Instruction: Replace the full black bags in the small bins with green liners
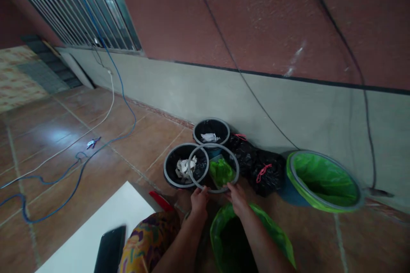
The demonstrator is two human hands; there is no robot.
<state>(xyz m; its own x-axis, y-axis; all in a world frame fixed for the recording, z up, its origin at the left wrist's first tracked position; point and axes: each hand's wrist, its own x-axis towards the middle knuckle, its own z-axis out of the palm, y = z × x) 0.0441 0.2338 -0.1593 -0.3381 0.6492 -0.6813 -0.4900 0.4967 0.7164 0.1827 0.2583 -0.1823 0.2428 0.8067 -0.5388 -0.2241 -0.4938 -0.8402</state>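
Both hands hold a grey bin ring [237, 165] out in front of me. My left hand [199, 201] is closed on its near left edge, and my right hand [237, 198] grips the near right edge. Below my right forearm stands a bin whose green bag liner [275, 231] is draped over its top, with no ring on it. Through the ring I see a folded bright green bag [222, 172] in what looks like a box. Partly behind the ring's left side is a black-lined bin [165, 170] with crumpled white paper [184, 168] inside.
Another black-lined bin [196, 130] stands against the wall. Beside it lie tied black bags [267, 177]; a green-lined bin [293, 192] with its ring fitted is at right. A phone [110, 247] rests on a white surface [86, 230]. Blue cable [80, 175] crosses the floor.
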